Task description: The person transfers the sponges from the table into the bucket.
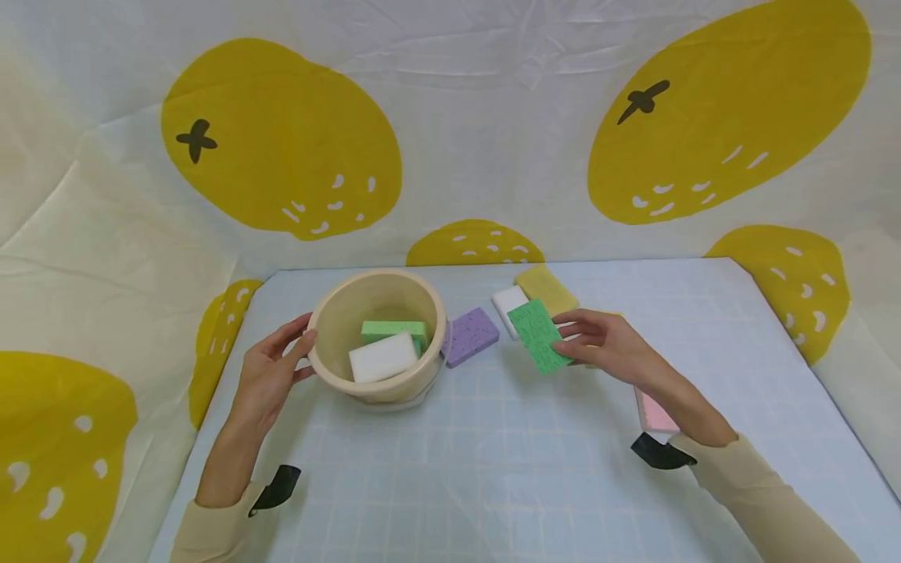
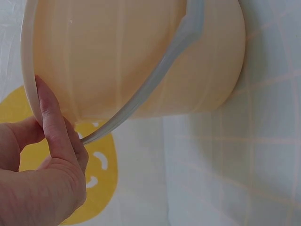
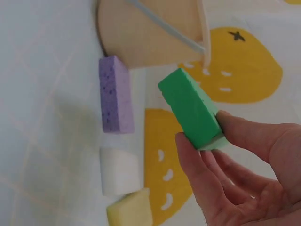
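A cream bucket [image 1: 334, 344] stands upright at the table's left, holding a white sponge [image 1: 383, 358] and a light green sponge [image 1: 393, 329], with more green partly hidden beneath. My left hand [image 1: 271, 375] grips the bucket's rim on its left side; in the left wrist view thumb and fingers [image 2: 52, 127] pinch that rim near the pale handle [image 2: 155, 77]. Above the table, right of the bucket, my right hand [image 1: 608, 344] pinches a green sponge [image 1: 538, 336] by its right end. The right wrist view shows this green sponge [image 3: 190, 110] tilted between thumb and fingers.
Right of the bucket lies a purple sponge [image 1: 470, 338]. Farther back are a white sponge [image 1: 508, 305] and a yellow sponge [image 1: 549, 289]. A pink-topped sponge [image 1: 655, 412] lies partly under the right forearm. More yellow shows behind the right hand. A fruit-patterned cloth hangs behind the table.
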`<state>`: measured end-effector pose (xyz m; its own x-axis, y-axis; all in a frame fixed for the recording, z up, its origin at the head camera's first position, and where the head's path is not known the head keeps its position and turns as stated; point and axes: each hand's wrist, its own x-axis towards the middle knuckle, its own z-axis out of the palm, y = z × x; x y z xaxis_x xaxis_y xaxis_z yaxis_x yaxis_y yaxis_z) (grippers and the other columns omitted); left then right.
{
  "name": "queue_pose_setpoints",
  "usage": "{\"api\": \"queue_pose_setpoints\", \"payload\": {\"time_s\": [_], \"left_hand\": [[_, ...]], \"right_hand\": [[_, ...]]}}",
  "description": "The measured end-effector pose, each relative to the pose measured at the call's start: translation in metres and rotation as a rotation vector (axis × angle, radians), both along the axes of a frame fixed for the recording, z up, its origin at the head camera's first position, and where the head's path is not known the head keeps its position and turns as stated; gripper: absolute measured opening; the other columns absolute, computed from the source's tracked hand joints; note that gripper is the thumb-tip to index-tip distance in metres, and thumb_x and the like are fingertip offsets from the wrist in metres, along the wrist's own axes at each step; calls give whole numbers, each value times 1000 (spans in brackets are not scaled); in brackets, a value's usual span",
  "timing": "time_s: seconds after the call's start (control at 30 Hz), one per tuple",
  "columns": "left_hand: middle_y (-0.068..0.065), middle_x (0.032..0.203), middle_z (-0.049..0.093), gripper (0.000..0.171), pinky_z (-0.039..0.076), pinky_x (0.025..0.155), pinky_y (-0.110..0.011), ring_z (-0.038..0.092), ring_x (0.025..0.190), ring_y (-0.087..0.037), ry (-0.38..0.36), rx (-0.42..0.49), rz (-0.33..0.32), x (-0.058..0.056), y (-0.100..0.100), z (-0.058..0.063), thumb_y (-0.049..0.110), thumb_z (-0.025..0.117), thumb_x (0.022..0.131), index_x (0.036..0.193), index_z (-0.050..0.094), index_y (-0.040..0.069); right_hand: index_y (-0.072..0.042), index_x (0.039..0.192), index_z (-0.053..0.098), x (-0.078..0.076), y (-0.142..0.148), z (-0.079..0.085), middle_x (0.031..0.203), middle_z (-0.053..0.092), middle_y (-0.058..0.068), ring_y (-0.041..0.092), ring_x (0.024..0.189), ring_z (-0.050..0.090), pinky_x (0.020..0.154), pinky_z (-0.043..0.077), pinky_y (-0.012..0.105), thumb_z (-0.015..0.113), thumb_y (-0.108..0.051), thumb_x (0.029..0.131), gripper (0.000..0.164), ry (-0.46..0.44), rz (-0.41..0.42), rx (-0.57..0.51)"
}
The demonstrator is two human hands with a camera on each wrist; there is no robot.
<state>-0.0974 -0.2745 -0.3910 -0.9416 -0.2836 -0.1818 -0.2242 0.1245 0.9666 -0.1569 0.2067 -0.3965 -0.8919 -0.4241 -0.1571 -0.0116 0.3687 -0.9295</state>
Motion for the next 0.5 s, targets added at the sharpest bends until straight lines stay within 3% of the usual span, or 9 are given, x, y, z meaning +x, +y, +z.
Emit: {"api": "queue_pose_setpoints", "payload": {"time_s": [0.33,0.5], "left_hand": [[-6,141,54,58,61,78,-25,61,96,-11,12,15,-5,1,0,-1,33,72,98,149,55,10],[-7,144,53,58,61,80,-26,61,97,-12,-2,-21,-3,0,1,-1,35,70,99,150,54,12]], "right_hand": [[-3,139,57,-7,-13,24,130,65,20,28,109,70,86,62,36,76,-22,95,51,58,26,12],[-4,139,59,-12,-21,34,131,65,18,27,113,68,86,61,32,76,-20,95,50,101,52,9]]}}
